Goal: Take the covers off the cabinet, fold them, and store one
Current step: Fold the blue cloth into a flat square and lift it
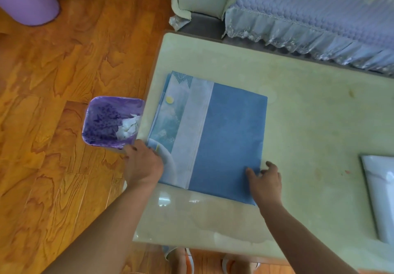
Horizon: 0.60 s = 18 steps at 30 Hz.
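1. The head view looks down on a pale table point(298, 124) with a folded blue cover point(230, 141) lying flat on its left part.
2. The cover is folded into a near square; its right part is plain blue, and its left part shows a lighter printed side with a white band and a small yellow dot.
3. The left hand point(144, 162) is at the near left corner of the cover, at the table's left edge. Its fingers curl down over that corner and seem to hold it, but the fingertips are hidden.
4. The right hand point(266, 180) rests on the near right corner of the cover, with fingers spread and only a little bent, pressing the cloth flat.
5. A second folded cover point(381, 197), pale white-blue, lies at the right edge of the table, well apart from the blue one.
6. A purple bin point(106, 122) with white paper inside stands on the wooden floor point(53, 103), just beside the table's left edge.
7. A sofa with a blue frilled cloth point(309, 13) is beyond the table.
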Tool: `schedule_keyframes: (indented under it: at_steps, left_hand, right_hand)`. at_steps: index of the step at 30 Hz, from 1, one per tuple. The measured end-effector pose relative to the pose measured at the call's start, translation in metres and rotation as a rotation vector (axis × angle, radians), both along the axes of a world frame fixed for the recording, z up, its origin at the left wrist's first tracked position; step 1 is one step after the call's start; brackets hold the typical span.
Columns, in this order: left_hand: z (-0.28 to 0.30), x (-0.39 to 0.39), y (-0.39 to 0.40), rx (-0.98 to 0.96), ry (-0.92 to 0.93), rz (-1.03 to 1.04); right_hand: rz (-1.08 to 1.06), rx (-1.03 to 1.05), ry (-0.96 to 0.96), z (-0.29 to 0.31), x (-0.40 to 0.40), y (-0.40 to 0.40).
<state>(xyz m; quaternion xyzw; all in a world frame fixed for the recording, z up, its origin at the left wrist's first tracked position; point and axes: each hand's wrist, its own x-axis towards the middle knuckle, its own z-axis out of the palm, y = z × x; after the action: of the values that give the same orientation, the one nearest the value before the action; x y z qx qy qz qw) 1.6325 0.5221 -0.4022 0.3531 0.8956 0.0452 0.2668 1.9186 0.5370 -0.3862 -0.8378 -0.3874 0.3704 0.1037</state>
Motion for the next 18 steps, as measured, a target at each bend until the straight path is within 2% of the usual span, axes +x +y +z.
schedule_keyframes:
  at_steps: [2,4,6,8,11,15,16,18]
  left_hand:
    - [0.001,-0.007,0.005,-0.004,-0.063,0.065]
    - [0.002,-0.009,0.01,-0.058,-0.056,0.017]
    - [0.004,-0.008,0.009,-0.09,-0.063,-0.041]
    - [0.006,-0.001,-0.003,-0.058,-0.06,-0.093]
    - [0.01,0.026,-0.035,0.102,-0.094,-0.115]
    - [0.011,0.051,-0.056,0.22,-0.315,0.289]
    - [0.01,0.053,-0.058,0.24,-0.331,0.348]
    - [0.011,0.058,-0.063,0.254,-0.314,0.323]
  right_hand:
    - [-0.08,-0.104,0.075,-0.001,0.011,-0.004]
    - [-0.155,-0.195,0.321,0.0,0.023,-0.005]
    - [-0.119,-0.201,0.501,0.005,0.034,-0.005]
    - [-0.106,-0.097,0.512,0.012,0.045,-0.002]
    - [-0.176,-0.022,0.484,0.016,0.062,-0.004]
    - [-0.209,-0.123,0.466,0.0,0.081,-0.023]
    - [-0.253,-0.14,0.466,-0.004,0.086,-0.028]
    - [-0.356,-0.131,0.466,-0.009,0.093,-0.034]
